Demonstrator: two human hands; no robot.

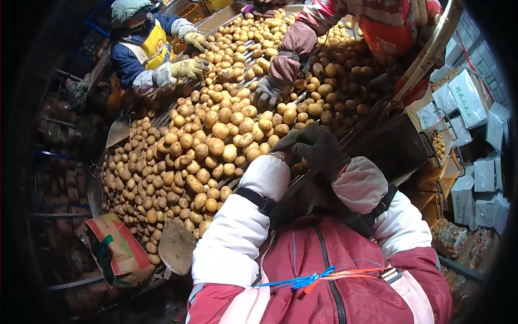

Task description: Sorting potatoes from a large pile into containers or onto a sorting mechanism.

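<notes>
Dark-gloved left hand and right hand meet beside smooth, rounded potatoes; grip unclear.

The right grip partly hides the left grip; the top edge crops a red-aproned worker.

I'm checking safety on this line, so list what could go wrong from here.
A co-worker's grey glove is near the person's left hand and right hand; they might bump. Loosely heaped potatoes could roll off. The knotted string across the maroon jacket might snag.
</notes>
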